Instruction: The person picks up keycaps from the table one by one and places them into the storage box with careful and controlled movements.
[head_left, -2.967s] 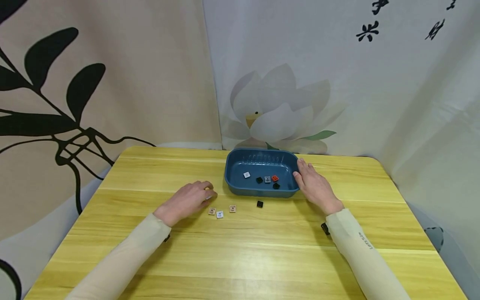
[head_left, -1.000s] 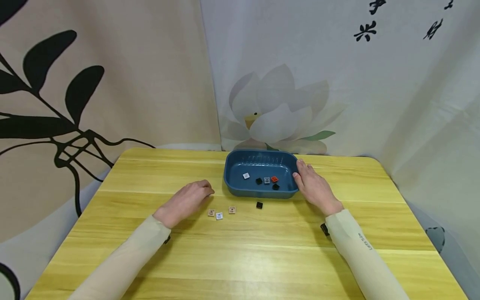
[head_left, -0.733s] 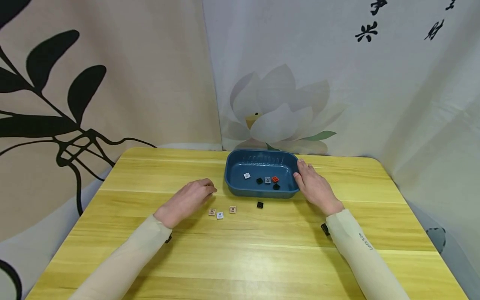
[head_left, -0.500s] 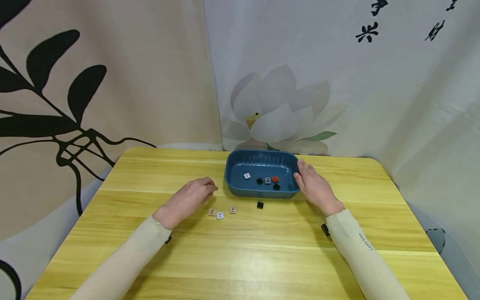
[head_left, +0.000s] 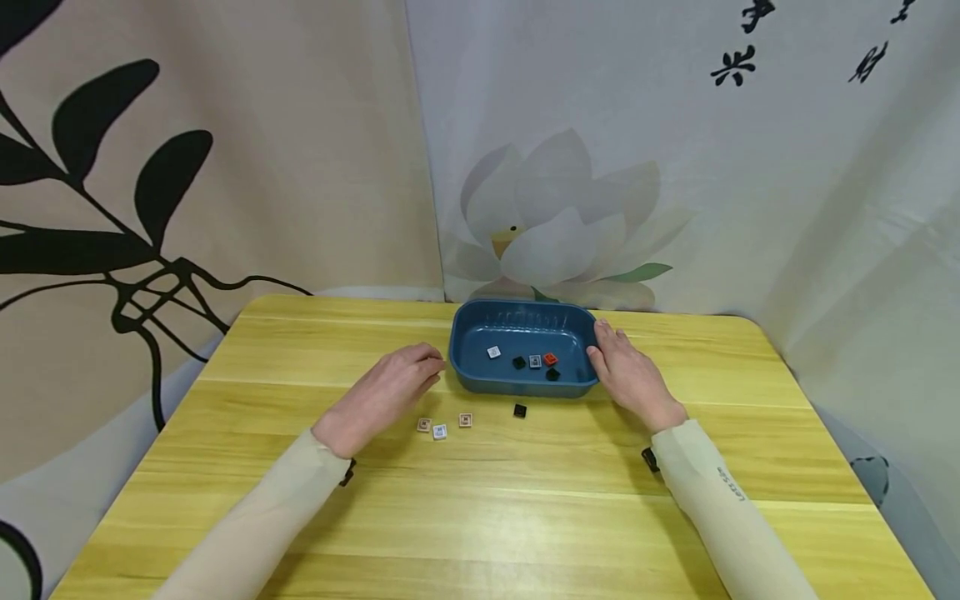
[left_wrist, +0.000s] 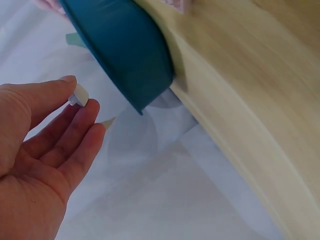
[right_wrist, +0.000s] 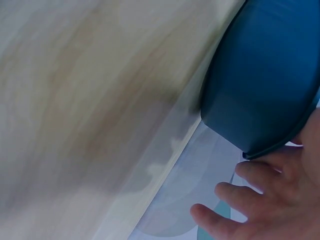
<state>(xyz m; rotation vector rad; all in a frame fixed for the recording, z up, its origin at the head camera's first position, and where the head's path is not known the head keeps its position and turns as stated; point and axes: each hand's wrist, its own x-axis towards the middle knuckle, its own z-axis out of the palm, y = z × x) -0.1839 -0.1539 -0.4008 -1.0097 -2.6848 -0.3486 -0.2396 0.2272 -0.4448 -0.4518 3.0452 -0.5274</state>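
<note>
My left hand (head_left: 386,396) pinches a small white keycap (left_wrist: 80,95) between thumb and fingertips, its stem showing in the left wrist view. That hand is just left of a blue rectangular tray (head_left: 495,387); the head view hides the keycap behind the fingers. My right hand (head_left: 633,375) rests against the tray's right rim, fingers fairly straight and spread in the right wrist view. Inside the tray lie a white keycap (head_left: 493,352), a grey-white one (head_left: 535,362), a red one (head_left: 551,359) and two black ones, including a black keycap (head_left: 552,374).
In front of the tray on the wooden table (head_left: 480,517) lie a black keycap (head_left: 520,411), a beige keycap (head_left: 466,420), a white keycap (head_left: 439,432) and another beige keycap (head_left: 424,425). A printed curtain (head_left: 337,167) hangs behind the table's back edge.
My left hand has moved right and slightly away from me, closer to the tray's left side, with the white keycap in its fingers. The right hand and the tray stay in place.
</note>
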